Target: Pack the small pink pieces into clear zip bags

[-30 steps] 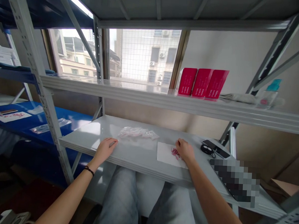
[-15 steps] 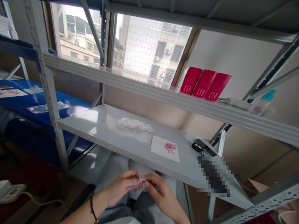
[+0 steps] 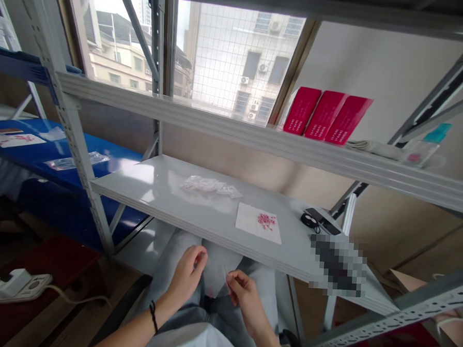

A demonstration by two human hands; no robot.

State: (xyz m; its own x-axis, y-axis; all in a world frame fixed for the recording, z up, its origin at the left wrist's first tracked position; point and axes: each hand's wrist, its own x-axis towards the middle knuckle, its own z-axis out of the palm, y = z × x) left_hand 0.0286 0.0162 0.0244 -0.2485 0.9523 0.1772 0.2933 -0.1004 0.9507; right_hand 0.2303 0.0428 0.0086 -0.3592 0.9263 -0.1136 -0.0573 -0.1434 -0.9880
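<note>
Two hands apart, low over the jeans [image 3: 163, 289].
Right hand [image 3: 246, 305]: fingertips [image 3: 229, 278] pinched together on a thin clear sliver [image 3: 225, 271]. Left hand [image 3: 185, 277]: fingers curled, any hold hidden, cannot tell.

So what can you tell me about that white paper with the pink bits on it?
It is a square of thin white paper, maybe a napkin, lying flat on the pale grey metal shelf, close to its front edge. A small cluster of pink bits sits on it, too small to tell what they are. Neither the left hand nor the right hand touches it.
</note>
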